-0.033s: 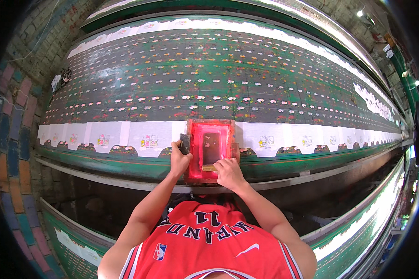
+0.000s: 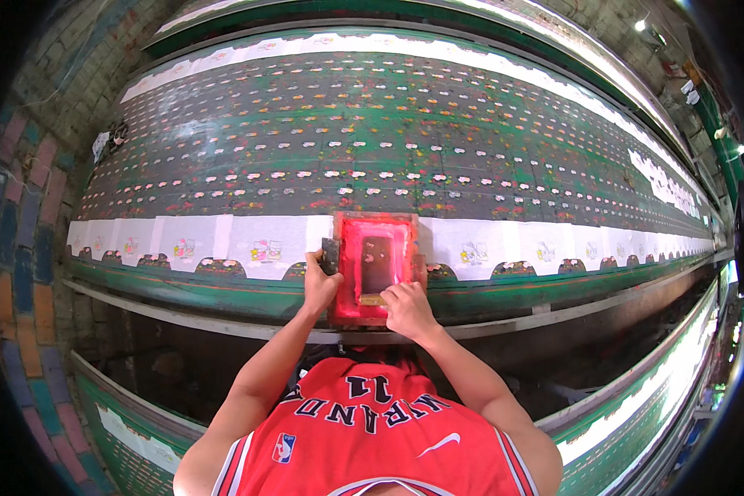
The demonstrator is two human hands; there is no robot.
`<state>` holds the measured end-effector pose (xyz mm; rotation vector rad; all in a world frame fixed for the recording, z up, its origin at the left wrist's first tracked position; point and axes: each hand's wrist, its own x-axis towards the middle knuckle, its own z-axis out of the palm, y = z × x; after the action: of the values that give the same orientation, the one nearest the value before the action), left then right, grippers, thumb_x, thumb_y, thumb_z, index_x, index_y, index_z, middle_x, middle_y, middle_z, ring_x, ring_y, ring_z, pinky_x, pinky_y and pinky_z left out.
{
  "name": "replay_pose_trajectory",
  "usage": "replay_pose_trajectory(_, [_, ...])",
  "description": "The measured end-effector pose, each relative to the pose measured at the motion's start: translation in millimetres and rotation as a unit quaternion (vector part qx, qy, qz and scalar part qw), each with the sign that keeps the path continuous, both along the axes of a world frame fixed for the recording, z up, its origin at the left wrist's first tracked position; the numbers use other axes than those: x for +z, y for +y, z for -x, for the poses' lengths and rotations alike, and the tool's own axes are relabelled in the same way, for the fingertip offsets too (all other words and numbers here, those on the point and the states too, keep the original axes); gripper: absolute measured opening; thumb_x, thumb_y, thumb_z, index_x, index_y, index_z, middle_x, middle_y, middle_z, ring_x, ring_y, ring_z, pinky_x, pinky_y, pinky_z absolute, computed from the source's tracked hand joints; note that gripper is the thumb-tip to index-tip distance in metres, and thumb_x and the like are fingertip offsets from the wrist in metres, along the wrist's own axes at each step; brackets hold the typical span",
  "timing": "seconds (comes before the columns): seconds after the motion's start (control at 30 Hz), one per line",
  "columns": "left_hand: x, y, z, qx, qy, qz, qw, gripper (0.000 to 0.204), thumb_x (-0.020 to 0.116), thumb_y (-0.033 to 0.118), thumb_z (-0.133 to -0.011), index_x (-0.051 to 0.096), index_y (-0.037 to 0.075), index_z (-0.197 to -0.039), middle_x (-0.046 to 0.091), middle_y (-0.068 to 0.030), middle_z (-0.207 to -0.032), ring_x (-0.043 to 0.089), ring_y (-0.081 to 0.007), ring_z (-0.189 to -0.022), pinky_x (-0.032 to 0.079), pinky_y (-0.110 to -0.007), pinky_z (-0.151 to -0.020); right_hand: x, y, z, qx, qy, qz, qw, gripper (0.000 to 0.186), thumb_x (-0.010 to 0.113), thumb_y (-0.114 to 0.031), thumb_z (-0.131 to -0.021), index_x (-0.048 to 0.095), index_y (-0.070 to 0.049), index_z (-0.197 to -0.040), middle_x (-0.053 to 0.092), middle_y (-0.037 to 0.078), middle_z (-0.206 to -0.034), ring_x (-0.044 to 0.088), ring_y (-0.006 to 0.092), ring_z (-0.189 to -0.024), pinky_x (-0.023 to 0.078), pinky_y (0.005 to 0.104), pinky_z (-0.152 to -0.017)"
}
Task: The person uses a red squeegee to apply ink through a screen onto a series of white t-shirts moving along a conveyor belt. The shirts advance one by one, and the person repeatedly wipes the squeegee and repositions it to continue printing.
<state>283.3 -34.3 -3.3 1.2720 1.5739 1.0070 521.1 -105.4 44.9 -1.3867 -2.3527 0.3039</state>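
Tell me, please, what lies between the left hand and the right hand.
In the head view, part of the red-smeared printing screen and part of the tan squeegee lie between the left hand and right hand.

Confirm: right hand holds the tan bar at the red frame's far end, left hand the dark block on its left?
No: the head view shows the right hand holding the tan bar at the near end of the red frame. Left hand on the dark block is correct.

I could pass over the table beyond the red frame | left hand blocks left | right hand blocks near-right
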Motion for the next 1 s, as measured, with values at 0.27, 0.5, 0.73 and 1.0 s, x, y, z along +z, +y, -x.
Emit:
replay_pose_trajectory(0.27, [-28,10,0,0.021,-0.046,-0.03,0.998,0.031,0.062,0.018,-0.107,0.051,-0.002,-0.128,0.063,-0.0122,-0.103,0.058,-0.0178,-0.095,0.05,-0.034,-0.088,-6,-6,25,0.0,-0.002,-0.08,0.997,0.018,0.071,-0.017,-0.08,0.067,-0.005,-0.093,0.064,0.009,-0.091,0.062,0.0276,-0.088,0.045,0.0432,-0.078])
replay_pose_trajectory(0.5, [-26,8,-2,0.037,-0.003,-0.07,0.997,0.024,0.057,0.017,-0.109,0.054,-0.002,-0.123,0.065,-0.0146,-0.103,0.061,-0.021,-0.095,0.051,-0.036,-0.086,-18,68,45,-0.053,-0.043,-0.106,0.992,0.018,0.069,-0.017,-0.085,0.067,-0.004,-0.097,0.064,0.01,-0.095,0.061,0.0286,-0.091,0.046,0.0444,-0.078])
replay_pose_trajectory(0.73, [-21,8,-2,0.042,0.002,-0.043,0.998,0.027,0.058,0.017,-0.108,0.055,-0.003,-0.125,0.069,-0.0231,-0.107,0.068,-0.0309,-0.099,0.052,-0.039,-0.089,-21,116,12,-0.088,-0.059,-0.046,0.993,0.025,0.075,-0.017,-0.08,0.074,-0.01,-0.105,0.07,0.006,-0.104,0.064,0.0273,-0.101,0.044,0.0453,-0.086])
replay_pose_trajectory(1.0, [-25,9,-2,0.041,0.005,-0.049,0.998,0.029,0.058,0.019,-0.108,0.055,-0.004,-0.125,0.07,-0.0262,-0.112,0.069,-0.0383,-0.103,0.053,-0.043,-0.09,9,148,4,-0.096,-0.002,-0.025,0.995,0.025,0.078,-0.014,-0.079,0.079,-0.011,-0.104,0.074,0.004,-0.105,0.066,0.0258,-0.105,0.044,0.0449,-0.091])
